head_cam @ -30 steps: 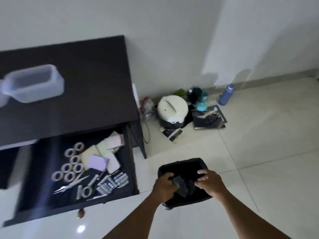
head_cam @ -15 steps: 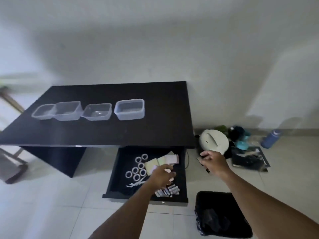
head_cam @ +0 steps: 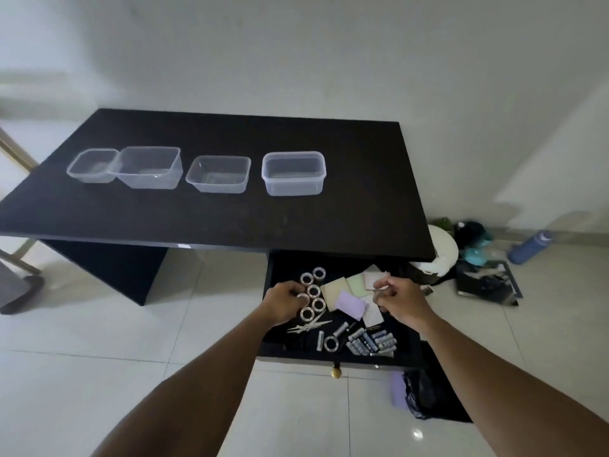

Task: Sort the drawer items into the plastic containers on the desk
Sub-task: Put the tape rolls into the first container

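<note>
Now the bin (head_cam: 435, 400) has been left for the drawer (head_cam: 333, 357): tape roll (head_cam: 302, 296) held by left grip (head_cam: 285, 303), right grip (head_cam: 397, 300) unclear; sorting begun.

Dim, cool indoor light; the wall (head_cam: 329, 44) is brightest at upper right, perhaps lit from that side. The black desk (head_cam: 230, 219) and open drawer (head_cam: 329, 356) swallow detail. One small glare spot shines on the floor tiles (head_cam: 379, 423). Edges bow outward; everything is slightly soft.
</note>
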`<state>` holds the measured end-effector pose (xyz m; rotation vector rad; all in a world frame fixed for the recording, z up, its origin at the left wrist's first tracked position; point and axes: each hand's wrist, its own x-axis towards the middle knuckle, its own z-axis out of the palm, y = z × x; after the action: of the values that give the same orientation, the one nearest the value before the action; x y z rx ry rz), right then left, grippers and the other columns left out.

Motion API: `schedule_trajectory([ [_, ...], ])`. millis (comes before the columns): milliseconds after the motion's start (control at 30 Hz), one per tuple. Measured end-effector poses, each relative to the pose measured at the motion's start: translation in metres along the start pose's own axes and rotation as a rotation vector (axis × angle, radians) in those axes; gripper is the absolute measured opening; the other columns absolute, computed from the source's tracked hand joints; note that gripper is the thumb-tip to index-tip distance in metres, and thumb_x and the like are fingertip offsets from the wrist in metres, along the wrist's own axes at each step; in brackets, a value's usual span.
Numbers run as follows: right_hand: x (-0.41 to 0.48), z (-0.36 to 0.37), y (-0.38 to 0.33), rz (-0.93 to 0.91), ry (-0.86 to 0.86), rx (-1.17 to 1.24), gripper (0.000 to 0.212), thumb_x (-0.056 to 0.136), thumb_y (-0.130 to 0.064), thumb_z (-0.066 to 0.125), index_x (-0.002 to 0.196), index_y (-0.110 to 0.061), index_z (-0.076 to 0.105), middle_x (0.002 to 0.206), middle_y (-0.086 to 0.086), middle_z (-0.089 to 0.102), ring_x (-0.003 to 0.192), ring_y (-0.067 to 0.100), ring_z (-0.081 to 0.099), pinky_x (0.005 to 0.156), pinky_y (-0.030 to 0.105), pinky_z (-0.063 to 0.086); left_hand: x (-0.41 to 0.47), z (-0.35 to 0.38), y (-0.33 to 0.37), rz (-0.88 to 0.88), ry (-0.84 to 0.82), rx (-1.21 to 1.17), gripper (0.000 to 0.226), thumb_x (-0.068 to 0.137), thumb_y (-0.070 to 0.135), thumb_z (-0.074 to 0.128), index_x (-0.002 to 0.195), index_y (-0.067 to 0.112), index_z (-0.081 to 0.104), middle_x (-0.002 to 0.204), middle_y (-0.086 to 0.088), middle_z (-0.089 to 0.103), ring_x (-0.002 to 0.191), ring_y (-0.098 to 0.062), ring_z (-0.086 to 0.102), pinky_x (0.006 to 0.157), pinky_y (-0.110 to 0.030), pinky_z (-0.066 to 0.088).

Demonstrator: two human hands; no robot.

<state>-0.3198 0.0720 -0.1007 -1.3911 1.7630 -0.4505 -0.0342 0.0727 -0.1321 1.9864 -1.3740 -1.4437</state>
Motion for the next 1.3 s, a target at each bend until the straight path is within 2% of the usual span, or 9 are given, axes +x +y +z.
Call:
schedule_trajectory([
  [100,-0.001,0.015,0.003,0.028,0.003,-0.013,0.02,0.082,-0.001,0.071,0.094,-0.016,0.069,0.07,0.01,0.068,0.064,0.02,0.068,0.068,0.034,0.054,0.004,0.004,-0.004,0.052,-0.061,0.05,0.011,0.082,0.032,0.072,0.092,0.034,0.066,0.1,-0.005,0.072,0.077,-0.02,0.066,0.085,-0.036,0.059],
  [200,-0.001,0.023,0.012,0.053,-0.012,-0.057,0.021,0.083,-0.006,0.074,0.098,-0.018,0.068,0.076,0.009,0.072,0.072,0.021,0.071,0.07,0.029,0.053,0.013,0.017,-0.012,0.047,-0.114,0.063,0.02,0.086,0.026,0.07,0.106,0.023,0.068,0.102,-0.005,0.069,0.085,-0.025,0.068,0.083,-0.034,0.058],
  [333,0.005,0.029,0.029,0.085,-0.037,-0.099,0.023,0.082,-0.008,0.075,0.102,-0.018,0.07,0.071,0.001,0.068,0.075,0.017,0.069,0.064,0.021,0.047,0.021,0.037,-0.024,0.065,-0.127,0.1,0.023,0.085,0.023,0.07,0.108,0.018,0.071,0.094,-0.006,0.069,0.078,-0.019,0.06,0.083,-0.032,0.054],
  [433,0.011,0.032,0.038,0.082,-0.054,-0.127,0.024,0.083,-0.01,0.075,0.105,-0.017,0.07,0.076,-0.001,0.069,0.076,0.014,0.067,0.066,0.022,0.048,0.026,0.049,-0.031,0.063,-0.113,0.123,0.023,0.086,0.025,0.071,0.108,0.021,0.07,0.092,-0.006,0.071,0.093,-0.021,0.064,0.085,-0.031,0.054],
  [567,0.012,0.034,0.045,0.081,-0.068,-0.137,0.027,0.083,-0.01,0.077,0.108,-0.015,0.07,0.082,0.001,0.071,0.079,0.016,0.069,0.074,0.026,0.053,0.024,0.06,-0.035,0.058,-0.119,0.178,0.028,0.087,0.023,0.073,0.113,0.017,0.067,0.079,0.0,0.064,0.074,-0.016,0.06,0.079,-0.033,0.056],
  [733,0.012,0.028,0.051,0.094,-0.074,-0.136,0.03,0.082,-0.01,0.077,0.112,-0.013,0.07,0.082,0.0,0.071,0.078,0.017,0.07,0.074,0.026,0.053,0.021,0.067,-0.036,0.036,-0.111,0.232,0.03,0.085,0.025,0.074,0.113,0.022,0.067,0.103,-0.008,0.066,0.087,-0.026,0.065,0.079,-0.03,0.054],
  [867,0.013,0.029,0.051,0.082,-0.086,-0.154,0.027,0.084,-0.01,0.076,0.11,-0.014,0.069,0.082,0.001,0.07,0.073,0.018,0.069,0.062,0.022,0.05,0.023,0.069,-0.035,0.04,-0.101,0.3,0.031,0.084,0.027,0.076,0.113,0.023,0.067,0.097,-0.004,0.066,0.082,-0.017,0.063,0.08,-0.031,0.056],
  [1100,0.016,0.08,0.034,-0.007,-0.243,-0.214,0.027,0.082,-0.005,0.07,0.105,-0.017,0.07,0.079,-0.001,0.07,0.075,0.016,0.069,0.071,0.033,0.058,0.033,0.057,-0.036,0.148,0.064,0.456,0.022,0.083,0.025,0.065,0.105,0.028,0.07,0.098,-0.003,0.072,0.092,-0.024,0.068,0.079,-0.036,0.058],
  [1300,0.018,0.128,0.023,-0.022,-0.365,-0.515,0.035,0.077,-0.019,0.072,0.112,-0.024,0.066,0.105,0.005,0.065,0.085,0.024,0.067,0.071,0.032,0.056,0.048,0.047,-0.04,0.256,0.126,0.613,0.037,0.082,0.019,0.07,0.119,0.02,0.066,0.114,-0.006,0.062,0.105,-0.029,0.061,0.08,-0.037,0.052],
])
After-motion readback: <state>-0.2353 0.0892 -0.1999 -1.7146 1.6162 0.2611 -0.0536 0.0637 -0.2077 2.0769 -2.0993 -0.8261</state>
